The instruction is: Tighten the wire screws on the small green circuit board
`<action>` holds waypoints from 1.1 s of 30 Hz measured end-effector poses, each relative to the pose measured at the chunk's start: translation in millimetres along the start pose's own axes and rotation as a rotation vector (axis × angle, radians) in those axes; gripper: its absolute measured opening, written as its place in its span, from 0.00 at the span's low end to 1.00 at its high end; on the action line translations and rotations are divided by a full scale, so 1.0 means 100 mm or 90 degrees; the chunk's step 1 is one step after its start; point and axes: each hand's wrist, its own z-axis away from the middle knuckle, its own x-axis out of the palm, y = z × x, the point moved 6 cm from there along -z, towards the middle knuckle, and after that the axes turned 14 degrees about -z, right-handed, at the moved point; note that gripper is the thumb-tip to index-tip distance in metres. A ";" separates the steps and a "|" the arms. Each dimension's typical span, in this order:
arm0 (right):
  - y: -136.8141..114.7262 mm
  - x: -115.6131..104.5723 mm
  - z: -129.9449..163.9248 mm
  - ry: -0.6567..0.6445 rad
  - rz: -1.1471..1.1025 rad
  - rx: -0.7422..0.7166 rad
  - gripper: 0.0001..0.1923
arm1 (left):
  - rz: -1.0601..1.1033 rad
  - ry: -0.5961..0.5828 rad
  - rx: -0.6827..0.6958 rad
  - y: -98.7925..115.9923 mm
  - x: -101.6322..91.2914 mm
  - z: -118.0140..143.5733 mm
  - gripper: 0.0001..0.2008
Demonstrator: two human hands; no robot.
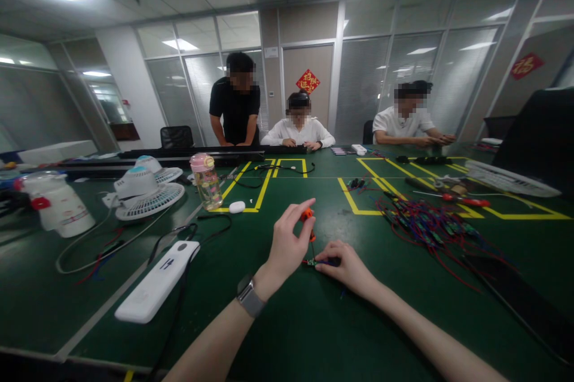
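In the head view my left hand (pixel 289 235) is closed around the orange handle of a small screwdriver (pixel 307 214). The screwdriver stands nearly upright, and its thin shaft points down at a small green circuit board (pixel 310 262) on the table. Whether the tip touches the board is too small to tell. My right hand (pixel 343 262) pinches the board's right side, its fingers low against the green table (pixel 269 334). Red and blue wires come off the board, partly hidden by my fingers.
To the right lies a tangled heap of wired boards (pixel 430 223), with a red-handled screwdriver (pixel 466 199) behind it. On the left are a white device marked 14 (pixel 159 280), a bottle (pixel 206 185) and a fan (pixel 147 196). Several people sit or stand across the table.
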 end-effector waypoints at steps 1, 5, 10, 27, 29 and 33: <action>0.00 0.00 0.00 0.001 0.002 0.001 0.07 | -0.023 0.016 0.003 0.00 -0.02 0.00 0.14; 0.00 0.00 0.00 -0.004 0.003 0.001 0.07 | -0.038 0.009 0.005 -0.01 -0.03 -0.01 0.15; -0.02 0.00 0.01 -0.002 0.001 -0.003 0.07 | 0.010 -0.002 -0.006 -0.02 -0.02 -0.01 0.16; -0.04 -0.01 0.01 -0.005 0.000 0.007 0.06 | -0.033 0.048 0.028 0.02 -0.05 0.03 0.10; -0.03 0.00 0.01 -0.007 -0.012 0.000 0.07 | -0.008 0.035 0.038 0.02 -0.04 0.04 0.15; 0.00 0.00 0.01 -0.005 -0.021 -0.003 0.07 | 0.023 0.044 0.045 0.03 -0.03 0.04 0.16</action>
